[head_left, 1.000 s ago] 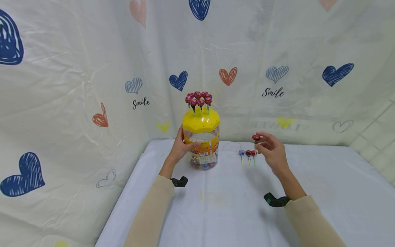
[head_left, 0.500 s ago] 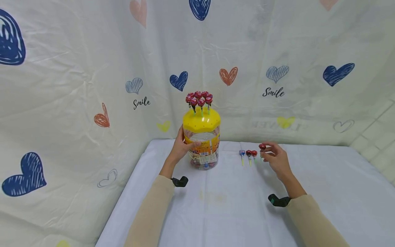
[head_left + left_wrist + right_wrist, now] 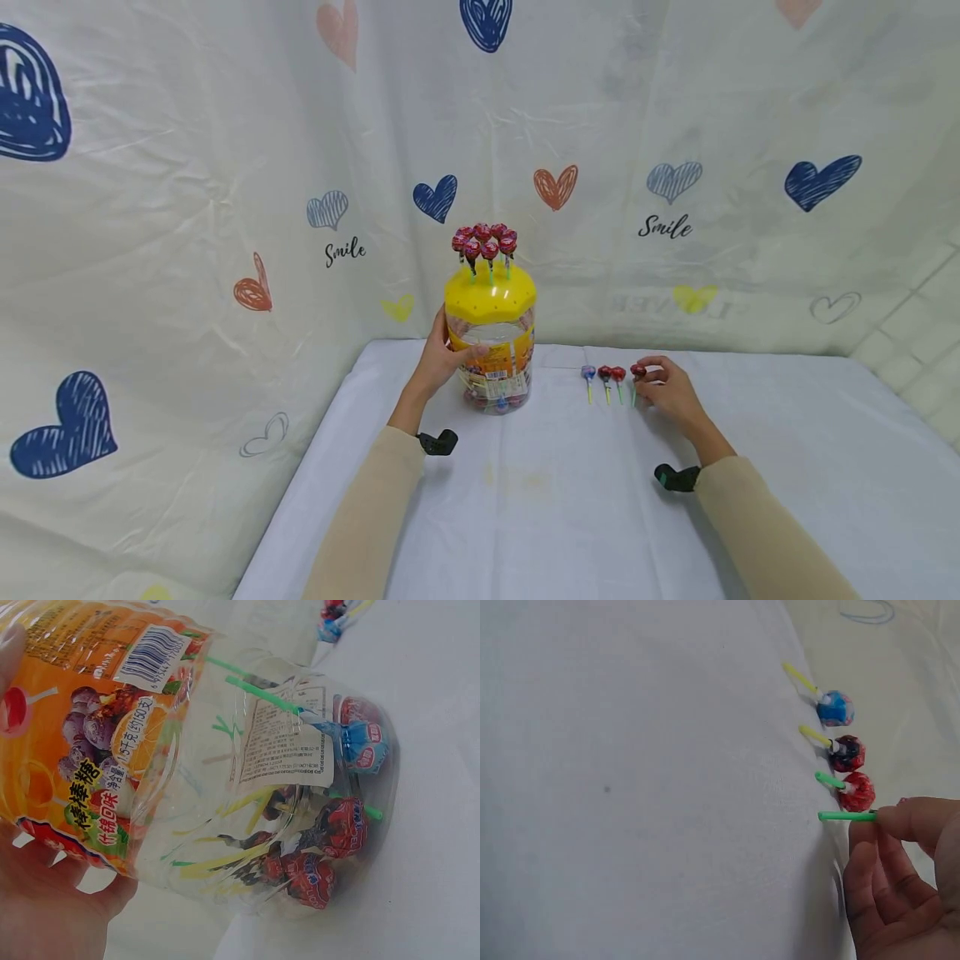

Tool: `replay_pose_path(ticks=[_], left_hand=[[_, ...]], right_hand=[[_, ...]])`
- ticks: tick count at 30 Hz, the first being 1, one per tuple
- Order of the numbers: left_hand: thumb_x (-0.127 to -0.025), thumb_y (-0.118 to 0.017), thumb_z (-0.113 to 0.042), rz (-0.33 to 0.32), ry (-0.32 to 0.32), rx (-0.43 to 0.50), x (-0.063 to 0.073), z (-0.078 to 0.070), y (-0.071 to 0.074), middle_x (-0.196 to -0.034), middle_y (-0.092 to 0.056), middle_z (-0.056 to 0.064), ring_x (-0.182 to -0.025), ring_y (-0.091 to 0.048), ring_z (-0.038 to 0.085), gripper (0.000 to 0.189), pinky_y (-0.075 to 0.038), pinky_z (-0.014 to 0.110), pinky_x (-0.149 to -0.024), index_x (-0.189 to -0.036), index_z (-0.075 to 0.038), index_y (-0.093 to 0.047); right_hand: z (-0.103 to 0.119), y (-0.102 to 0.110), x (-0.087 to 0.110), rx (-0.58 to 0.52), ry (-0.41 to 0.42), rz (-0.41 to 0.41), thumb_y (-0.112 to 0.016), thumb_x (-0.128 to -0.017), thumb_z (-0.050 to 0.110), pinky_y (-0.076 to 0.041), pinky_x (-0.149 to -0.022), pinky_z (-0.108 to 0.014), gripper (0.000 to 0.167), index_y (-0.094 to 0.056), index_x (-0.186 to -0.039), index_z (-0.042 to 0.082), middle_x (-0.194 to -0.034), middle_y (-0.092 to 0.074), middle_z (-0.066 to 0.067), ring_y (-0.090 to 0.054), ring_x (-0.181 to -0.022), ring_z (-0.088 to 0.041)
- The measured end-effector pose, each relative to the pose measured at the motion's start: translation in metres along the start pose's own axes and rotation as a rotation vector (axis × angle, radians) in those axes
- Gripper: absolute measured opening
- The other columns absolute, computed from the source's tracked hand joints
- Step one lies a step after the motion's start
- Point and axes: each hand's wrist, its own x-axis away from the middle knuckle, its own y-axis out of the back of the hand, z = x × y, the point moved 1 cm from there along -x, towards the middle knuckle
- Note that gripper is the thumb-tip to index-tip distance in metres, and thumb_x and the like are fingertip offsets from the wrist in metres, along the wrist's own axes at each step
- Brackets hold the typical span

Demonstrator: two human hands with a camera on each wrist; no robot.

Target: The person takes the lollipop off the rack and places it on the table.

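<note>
So, lollipop point(image 3: 847, 816) in right hand point(image 3: 672, 392)

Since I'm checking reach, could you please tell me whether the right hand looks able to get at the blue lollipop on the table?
Probably not yet: the right hand pinches a green-stick lollipop, and two red lollipops lie between it and the blue lollipop, though nothing covers that one.

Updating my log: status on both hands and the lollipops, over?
Left hand gripping jar. Right hand pinching green-stick lollipop. Three more lollipops lying between it and jar. No obstruction seen.
</note>
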Motion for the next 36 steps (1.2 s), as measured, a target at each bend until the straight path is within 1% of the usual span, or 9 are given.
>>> replay_pose_path(ticks=[4, 7, 9, 12, 16, 23, 25, 31, 36], left_hand=[[-0.092, -0.079, -0.029, -0.002, 0.000, -0.003, -0.001, 0.001, 0.000, -0.154, -0.043, -0.009, -0.144, -0.044, 0.027, 0.093, -0.040, 0.054, -0.119, -0.157, -0.052, -0.016], [-0.091, -0.079, -0.030, -0.003, 0.004, -0.006, -0.001, 0.001, 0.000, -0.153, -0.043, -0.011, -0.144, -0.043, 0.026, 0.093, -0.040, 0.053, -0.120, -0.156, -0.053, -0.016], [-0.091, -0.079, -0.030, -0.003, 0.006, -0.006, -0.001, 0.001, 0.000, -0.153, -0.043, -0.012, -0.144, -0.043, 0.026, 0.093, -0.039, 0.053, -0.120, -0.156, -0.054, -0.016], [-0.092, -0.078, -0.030, -0.003, 0.006, -0.003, -0.001, 0.000, -0.001, -0.154, -0.043, -0.012, -0.144, -0.042, 0.026, 0.093, -0.039, 0.053, -0.120, -0.156, -0.053, -0.016], [-0.092, -0.079, -0.030, -0.003, 0.006, 0.002, 0.000, 0.000, -0.001, -0.155, -0.042, -0.010, -0.145, -0.042, 0.029, 0.093, -0.039, 0.055, -0.120, -0.157, -0.052, -0.016], [-0.092, -0.079, -0.029, -0.004, 0.003, 0.001, 0.000, -0.001, -0.001, -0.155, -0.042, -0.009, -0.146, -0.041, 0.031, 0.093, -0.038, 0.056, -0.120, -0.157, -0.052, -0.016], [-0.092, -0.078, -0.029, -0.007, 0.003, -0.003, 0.000, -0.001, -0.002, -0.154, -0.043, -0.010, -0.146, -0.042, 0.030, 0.093, -0.038, 0.056, -0.120, -0.157, -0.052, -0.016], [-0.094, -0.077, -0.024, -0.012, 0.007, -0.007, 0.001, -0.002, -0.002, -0.154, -0.043, -0.009, -0.145, -0.042, 0.030, 0.092, -0.038, 0.056, -0.120, -0.157, -0.052, -0.016], [-0.095, -0.075, -0.021, -0.009, 0.012, -0.005, 0.002, -0.004, -0.002, -0.155, -0.043, -0.008, -0.145, -0.043, 0.029, 0.091, -0.038, 0.056, -0.120, -0.158, -0.050, -0.016]], right_hand=[[-0.001, -0.001, -0.004, 0.089, -0.025, -0.001, -0.065, -0.098, 0.009, -0.055, -0.064, -0.025, 0.049, -0.046, -0.143, 0.001, -0.115, -0.063, -0.022, -0.060, -0.081, -0.016], [-0.001, -0.001, -0.007, 0.183, -0.039, -0.006, -0.065, -0.098, 0.012, -0.052, -0.066, -0.027, 0.048, -0.048, -0.142, 0.002, -0.115, -0.063, -0.023, -0.060, -0.086, -0.023], [-0.001, -0.001, -0.008, 0.229, -0.031, -0.007, -0.066, -0.097, 0.013, -0.049, -0.068, -0.028, 0.048, -0.050, -0.140, 0.001, -0.114, -0.065, -0.023, -0.060, -0.090, -0.026], [-0.004, -0.001, -0.011, 0.269, -0.025, 0.005, -0.066, -0.096, 0.014, -0.047, -0.070, -0.028, 0.048, -0.052, -0.140, 0.001, -0.114, -0.066, -0.024, -0.060, -0.093, -0.028], [-0.005, -0.001, -0.014, 0.292, -0.026, 0.012, -0.066, -0.096, 0.014, -0.047, -0.068, -0.028, 0.048, -0.053, -0.140, 0.000, -0.114, -0.068, -0.024, -0.061, -0.090, -0.026], [-0.004, -0.001, -0.012, 0.301, -0.046, 0.012, -0.065, -0.097, 0.014, -0.046, -0.066, -0.029, 0.050, -0.052, -0.143, 0.000, -0.114, -0.065, -0.023, -0.058, -0.088, -0.027], [-0.003, 0.000, -0.011, 0.287, -0.046, 0.006, -0.065, -0.097, 0.014, -0.046, -0.068, -0.028, 0.051, -0.052, -0.144, 0.001, -0.115, -0.064, -0.023, -0.058, -0.092, -0.029], [-0.004, 0.006, -0.004, 0.222, 0.002, -0.009, -0.065, -0.099, 0.014, -0.049, -0.072, -0.025, 0.051, -0.050, -0.146, -0.001, -0.119, -0.062, -0.026, -0.059, -0.107, -0.035], [-0.001, 0.013, 0.003, 0.159, 0.009, 0.019, -0.062, -0.102, 0.017, -0.055, -0.069, -0.026, 0.050, -0.049, -0.148, 0.002, -0.124, -0.059, -0.025, -0.059, -0.103, -0.032]])
